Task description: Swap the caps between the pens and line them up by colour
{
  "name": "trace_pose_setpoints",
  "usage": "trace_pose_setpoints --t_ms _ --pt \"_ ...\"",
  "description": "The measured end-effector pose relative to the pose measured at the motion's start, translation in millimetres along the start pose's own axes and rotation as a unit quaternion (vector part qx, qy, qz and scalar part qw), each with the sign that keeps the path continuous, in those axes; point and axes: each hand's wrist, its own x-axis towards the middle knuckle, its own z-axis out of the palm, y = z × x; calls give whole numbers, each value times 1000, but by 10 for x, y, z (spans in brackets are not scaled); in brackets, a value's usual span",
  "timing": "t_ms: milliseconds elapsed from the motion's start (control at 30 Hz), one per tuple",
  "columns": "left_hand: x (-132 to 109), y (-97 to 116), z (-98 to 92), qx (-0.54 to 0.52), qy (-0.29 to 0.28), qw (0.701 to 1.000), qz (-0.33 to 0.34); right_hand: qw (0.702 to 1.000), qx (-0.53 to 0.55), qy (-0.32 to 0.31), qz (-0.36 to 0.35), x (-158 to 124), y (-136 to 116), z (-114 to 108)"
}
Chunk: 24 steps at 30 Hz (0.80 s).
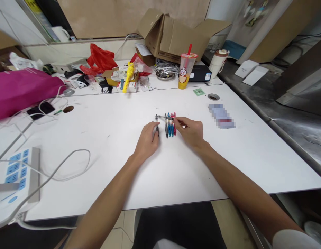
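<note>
Several retractable pens lie side by side on the white table (98, 166), among them a dark pen (166, 126), a blue pen (169, 125) and a red pen (174, 123). My left hand (147, 138) curls around a black pen (157, 128) at the left of the row. My right hand (190, 131) reaches in from the right, its fingertips pinching a thin grey pen (163, 117) that lies crosswise above the row. The pens' lower parts are partly hidden near my fingers.
A blurred packet (222, 116) lies to the right. A power strip (17, 173) and white cable (69, 169) sit at the left. Along the back stand a cardboard box (173, 36), a drink cup (186, 71) and a yellow toy (128, 77). A magenta bag (23, 91) lies far left.
</note>
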Motion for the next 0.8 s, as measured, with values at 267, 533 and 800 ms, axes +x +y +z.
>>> trace_pose_setpoints --t_ms 267,533,800 --pt "64 160 -52 -278 26 944 -176 975 171 58 127 77 -149 -143" --pt "171 212 -176 -536 98 795 -266 914 341 -127 178 -70 -331 -90" --pt "113 181 -92 -505 58 828 -236 839 289 -401 226 -56 -329 -107"
